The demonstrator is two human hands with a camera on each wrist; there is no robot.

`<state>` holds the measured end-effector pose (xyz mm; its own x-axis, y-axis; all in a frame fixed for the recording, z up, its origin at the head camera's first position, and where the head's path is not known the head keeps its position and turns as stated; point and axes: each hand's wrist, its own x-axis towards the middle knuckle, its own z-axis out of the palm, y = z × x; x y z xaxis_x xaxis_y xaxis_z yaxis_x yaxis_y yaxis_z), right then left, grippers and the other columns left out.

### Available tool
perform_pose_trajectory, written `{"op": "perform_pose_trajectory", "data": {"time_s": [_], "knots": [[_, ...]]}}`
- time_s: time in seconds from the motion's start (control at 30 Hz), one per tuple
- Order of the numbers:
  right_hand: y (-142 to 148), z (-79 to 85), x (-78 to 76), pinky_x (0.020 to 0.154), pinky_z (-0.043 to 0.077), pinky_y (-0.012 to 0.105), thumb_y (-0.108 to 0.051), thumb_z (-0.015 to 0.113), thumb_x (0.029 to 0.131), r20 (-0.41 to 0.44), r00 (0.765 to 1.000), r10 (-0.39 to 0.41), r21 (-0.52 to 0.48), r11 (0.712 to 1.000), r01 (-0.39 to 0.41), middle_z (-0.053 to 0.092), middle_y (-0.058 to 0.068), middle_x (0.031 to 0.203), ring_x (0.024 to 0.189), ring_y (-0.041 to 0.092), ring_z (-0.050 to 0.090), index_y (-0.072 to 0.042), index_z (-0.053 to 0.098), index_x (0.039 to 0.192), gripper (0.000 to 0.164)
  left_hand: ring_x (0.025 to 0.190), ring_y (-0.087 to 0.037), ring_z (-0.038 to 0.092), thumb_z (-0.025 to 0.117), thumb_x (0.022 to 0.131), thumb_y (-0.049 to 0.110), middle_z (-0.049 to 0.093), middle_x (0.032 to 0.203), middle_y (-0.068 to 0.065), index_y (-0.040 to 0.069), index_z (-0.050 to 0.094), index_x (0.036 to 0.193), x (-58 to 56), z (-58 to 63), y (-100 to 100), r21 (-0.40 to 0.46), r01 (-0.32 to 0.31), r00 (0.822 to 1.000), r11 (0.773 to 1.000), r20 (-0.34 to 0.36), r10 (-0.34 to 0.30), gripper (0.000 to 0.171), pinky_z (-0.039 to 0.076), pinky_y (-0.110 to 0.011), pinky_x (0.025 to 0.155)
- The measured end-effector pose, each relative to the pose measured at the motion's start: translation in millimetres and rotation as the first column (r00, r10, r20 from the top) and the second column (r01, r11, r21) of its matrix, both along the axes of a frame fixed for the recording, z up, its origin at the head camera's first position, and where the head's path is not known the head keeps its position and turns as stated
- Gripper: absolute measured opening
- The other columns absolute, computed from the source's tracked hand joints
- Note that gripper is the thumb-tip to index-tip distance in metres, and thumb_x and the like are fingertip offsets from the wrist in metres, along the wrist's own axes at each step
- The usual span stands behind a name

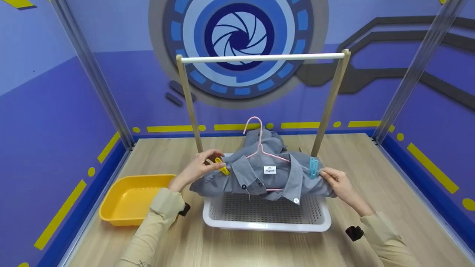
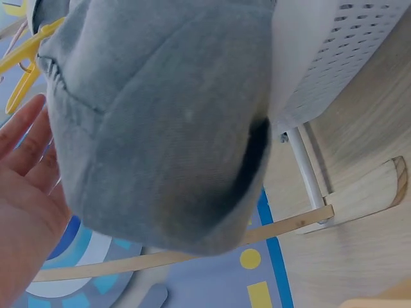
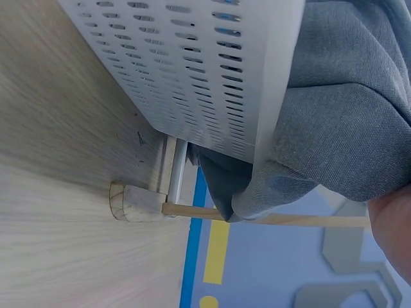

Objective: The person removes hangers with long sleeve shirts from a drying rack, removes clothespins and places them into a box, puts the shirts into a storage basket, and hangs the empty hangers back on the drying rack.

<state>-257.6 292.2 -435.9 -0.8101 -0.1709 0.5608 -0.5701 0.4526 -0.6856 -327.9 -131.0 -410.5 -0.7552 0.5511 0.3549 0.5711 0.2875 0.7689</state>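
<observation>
A grey collared shirt (image 1: 237, 170) lies over a white basket, with a pink hanger (image 1: 261, 146) inside its neck and the hook standing up. A yellow clothespin (image 1: 222, 166) is on the shirt's left shoulder. My left hand (image 1: 198, 168) is beside this clothespin, thumb near it, fingers extended in the left wrist view. On the other shoulder sits a blue clothespin (image 1: 314, 168). Just outside it, my right hand (image 1: 339, 183) pinches the shirt's shoulder cloth. Grey cloth fills much of both wrist views and hides part of the right hand.
The white perforated basket (image 1: 267, 225) stands on the wooden table under the shirt. Behind it rises a wooden rack with a white crossbar (image 1: 259, 58). To the left is a yellow tray (image 1: 137, 178). Blue patterned walls enclose the table.
</observation>
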Motion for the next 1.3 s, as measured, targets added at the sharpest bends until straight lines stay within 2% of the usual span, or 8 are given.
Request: {"op": "perform_pose_trajectory", "data": {"time_s": [0.1,0.3,0.53,0.7,0.97,1.0,1.2,1.3], "knots": [[-1,0.6,0.4,0.063,0.039,0.016,0.015,0.053,0.083,0.003,1.0,-0.004,0.012,1.0,0.004,0.059,0.009,0.077,0.069,0.01,0.051,0.006,0.062,0.083,0.014,0.084,-0.017,0.054,0.063,0.086,0.026,0.059,0.098,-0.008,0.003,0.056,0.113,4.6,1.2,-1,-0.025,-0.007,1.0,1.0,0.005,0.008,0.036,0.043,-0.036,0.074],[-1,0.5,-0.5,0.065,0.039,0.015,0.016,0.053,0.083,0.008,1.0,-0.018,0.005,1.0,0.017,0.06,0.008,0.078,0.07,0.009,0.052,0.006,0.062,0.083,0.013,0.081,-0.025,0.054,0.063,0.085,0.013,0.058,0.092,-0.007,-0.001,0.057,0.108,19.6,18.5,1,-0.014,0.018,1.0,1.0,0.001,-0.018,0.027,0.044,-0.039,0.071],[0,-2.2,-2.6,0.062,0.039,0.015,0.018,0.052,0.082,-0.016,1.0,0.014,-0.015,1.0,-0.014,0.058,0.008,0.075,0.067,0.009,0.05,0.007,0.061,0.081,0.014,0.079,-0.016,0.054,0.065,0.084,0.024,0.056,0.092,-0.001,0.004,0.059,0.106,5.8,0.1,-1,-0.038,0.002,1.0,0.999,-0.009,-0.003,0.03,0.045,-0.035,0.07],[0,-2.7,-3.3,0.062,0.039,0.015,0.019,0.052,0.081,-0.042,0.999,0.03,-0.013,0.999,-0.03,0.058,0.01,0.074,0.067,0.009,0.05,0.007,0.061,0.081,0.015,0.075,-0.018,0.055,0.066,0.084,0.023,0.058,0.089,-0.002,0.005,0.06,0.106,2.9,-0.3,0,-0.035,0.006,1.0,0.999,-0.021,-0.007,0.03,0.046,-0.036,0.068],[-1,-3.2,-4.0,0.063,0.038,0.014,0.02,0.052,0.08,-0.062,0.997,0.037,-0.014,0.999,-0.038,0.059,0.013,0.074,0.069,0.007,0.051,0.008,0.061,0.08,0.015,0.073,-0.025,0.055,0.066,0.083,0.012,0.058,0.085,-0.006,-0.003,0.06,0.098,21.0,23.1,3,-0.028,0.013,1.0,1.0,-0.011,-0.013,0.022,0.045,-0.036,0.066],[-1,-3.3,-4.1,0.063,0.038,0.014,0.02,0.052,0.08,-0.063,0.997,0.036,-0.015,0.999,-0.037,0.059,0.012,0.074,0.069,0.007,0.05,0.007,0.061,0.08,0.015,0.072,-0.024,0.054,0.066,0.083,0.012,0.058,0.084,-0.005,-0.003,0.06,0.096,20.7,22.9,3,-0.024,0.01,1.0,1.0,-0.017,-0.011,0.02,0.045,-0.035,0.065],[0,-3.0,-3.1,0.062,0.038,0.015,0.018,0.053,0.081,-0.035,0.999,0.023,-0.012,1.0,-0.023,0.059,0.009,0.075,0.068,0.008,0.051,0.006,0.061,0.08,0.015,0.066,-0.016,0.053,0.068,0.082,0.021,0.059,0.078,0.002,0.007,0.065,0.09,3.1,1.4,-1,-0.021,-0.029,0.998,0.999,-0.048,0.028,0.017,0.044,-0.028,0.059],[-1,-2.2,-2.8,0.063,0.039,0.015,0.018,0.053,0.081,-0.027,1.0,0.012,-0.005,1.0,-0.012,0.06,0.009,0.075,0.069,0.008,0.052,0.006,0.061,0.079,0.015,0.065,-0.015,0.054,0.069,0.081,0.024,0.059,0.077,0.003,0.009,0.066,0.088,0.3,-1.7,-2,0.004,-0.021,0.998,1.0,-0.06,0.022,0.017,0.045,-0.027,0.058]]}}
